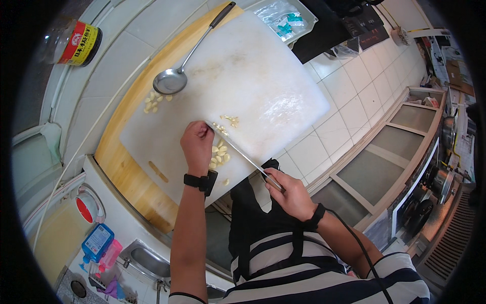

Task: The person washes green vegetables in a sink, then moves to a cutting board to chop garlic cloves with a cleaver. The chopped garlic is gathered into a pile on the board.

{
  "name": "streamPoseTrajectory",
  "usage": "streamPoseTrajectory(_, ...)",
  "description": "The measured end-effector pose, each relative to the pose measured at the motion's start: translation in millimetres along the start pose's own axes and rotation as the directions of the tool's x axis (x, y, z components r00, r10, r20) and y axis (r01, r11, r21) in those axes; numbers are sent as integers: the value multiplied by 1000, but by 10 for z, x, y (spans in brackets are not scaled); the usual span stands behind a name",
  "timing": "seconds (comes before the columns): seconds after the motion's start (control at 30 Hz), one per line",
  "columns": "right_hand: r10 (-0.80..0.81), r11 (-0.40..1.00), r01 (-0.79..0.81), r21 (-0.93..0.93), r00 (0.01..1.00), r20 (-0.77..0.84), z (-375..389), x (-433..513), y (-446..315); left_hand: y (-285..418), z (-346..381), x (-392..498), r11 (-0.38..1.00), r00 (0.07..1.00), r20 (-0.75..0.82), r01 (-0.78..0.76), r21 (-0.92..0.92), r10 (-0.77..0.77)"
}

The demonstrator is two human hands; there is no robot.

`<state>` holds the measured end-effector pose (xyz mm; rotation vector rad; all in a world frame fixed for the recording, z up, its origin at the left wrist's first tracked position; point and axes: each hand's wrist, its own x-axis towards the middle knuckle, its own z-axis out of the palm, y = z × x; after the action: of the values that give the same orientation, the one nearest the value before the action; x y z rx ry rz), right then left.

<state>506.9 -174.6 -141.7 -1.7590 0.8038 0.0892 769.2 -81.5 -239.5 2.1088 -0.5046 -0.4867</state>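
My right hand (291, 193) grips the handle of a kitchen knife (243, 153), its blade seen nearly edge-on and slanting across the white cutting board (262, 76). At the blade's far end is my left hand (197, 142), fingers curled in; its fingertips are hidden, so what they pinch cannot be told. Chopped garlic bits (220, 128) lie along the blade, with another small group of garlic pieces (231, 121) just beyond. Peeled garlic cloves (220, 154) sit between my left wrist and the knife. One clove (226, 182) lies apart near the board's edge.
A steel ladle (171, 81) rests on the board beside more garlic cloves (152, 102). Underneath is a wooden board (133, 186). A plastic tray (309, 28) with packets stands at the far edge. Lower left are a sink (150, 260) and a blue bottle (97, 241).
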Motion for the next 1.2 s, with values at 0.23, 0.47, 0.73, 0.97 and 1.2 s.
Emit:
streamPoseTrajectory(0.23, -20, 999, 21, -32, 1000, 4, -16, 108, 59, -55, 0, 22, 994, 994, 33, -102, -23, 103)
streamPoseTrajectory(0.47, -33, 998, 36, 59, 998, -52, -32, 154, 167, -168, -317, -77, 976, 968, 190, -189, 111, 166)
streamPoseTrajectory(0.73, 22, 998, -21, 53, 1000, -17, -127, 120, 149, -158, -456, -934, 812, 828, 398, -517, 270, 394)
streamPoseTrajectory(0.97, -14, 1000, 14, 5, 999, -50, -116, 124, 238, -279, -130, -943, 479, 720, 579, -690, 543, 382)
streamPoseTrajectory(1.2, -91, 994, 93, 50, 994, -52, -186, 126, 249, -297, -102, -441, 543, 800, 457, -599, 588, 388)
